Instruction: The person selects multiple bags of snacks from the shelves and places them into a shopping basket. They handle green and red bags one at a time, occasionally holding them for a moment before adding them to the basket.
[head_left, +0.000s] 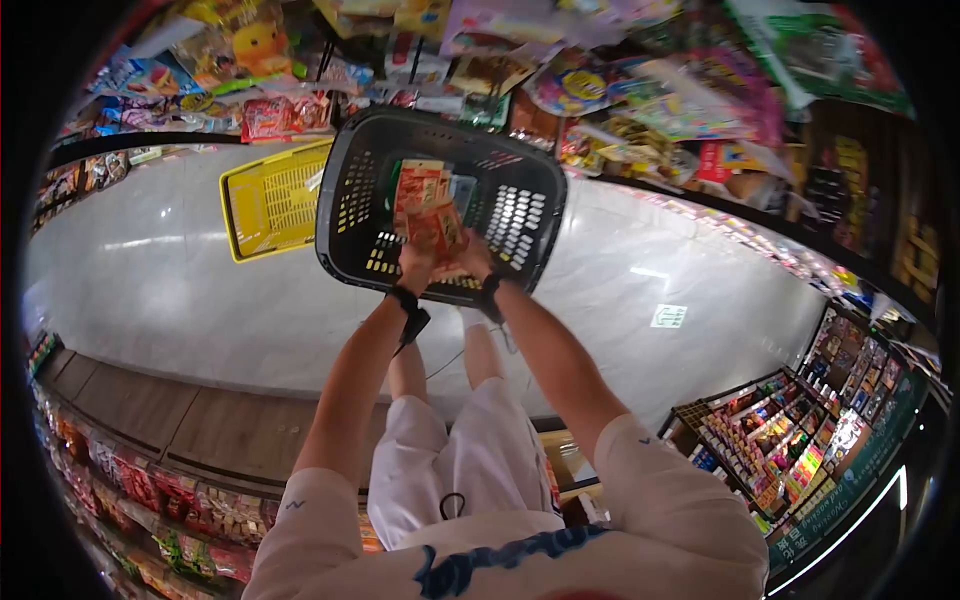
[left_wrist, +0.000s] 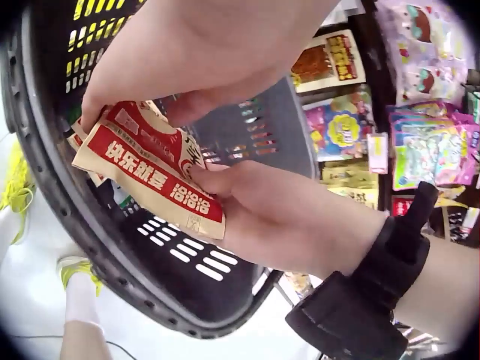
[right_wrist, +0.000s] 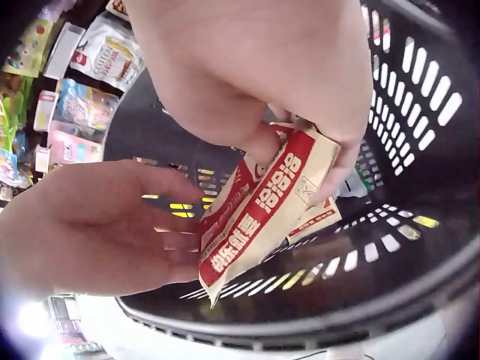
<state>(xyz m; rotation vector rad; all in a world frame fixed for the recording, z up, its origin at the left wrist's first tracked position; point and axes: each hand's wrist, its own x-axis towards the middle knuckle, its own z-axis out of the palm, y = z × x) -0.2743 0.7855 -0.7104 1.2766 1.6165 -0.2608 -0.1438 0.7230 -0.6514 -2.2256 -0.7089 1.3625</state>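
Both hands hold a red and beige paper snack bag (head_left: 436, 228) with Chinese lettering, within the outline of a black shopping basket (head_left: 345, 150). My left hand (head_left: 418, 260) grips one end of the bag. On the other end, my right hand (head_left: 470, 258) has its thumb on one face, and in the right wrist view its fingers (right_wrist: 341, 169) wrap the edge. Beneath the held bag lies another red and beige bag (head_left: 422, 175), partly covered. A pale package (head_left: 462, 190) lies beside it, its kind too small to make out.
A yellow basket (head_left: 238, 222) stands on the grey floor (head_left: 640, 270) to the left of the black one. Shelves of packaged sweets (head_left: 590, 85) run along the far side. Behind me are more stocked shelves (head_left: 180, 500), and another display rack (head_left: 770, 440) stands at the right.
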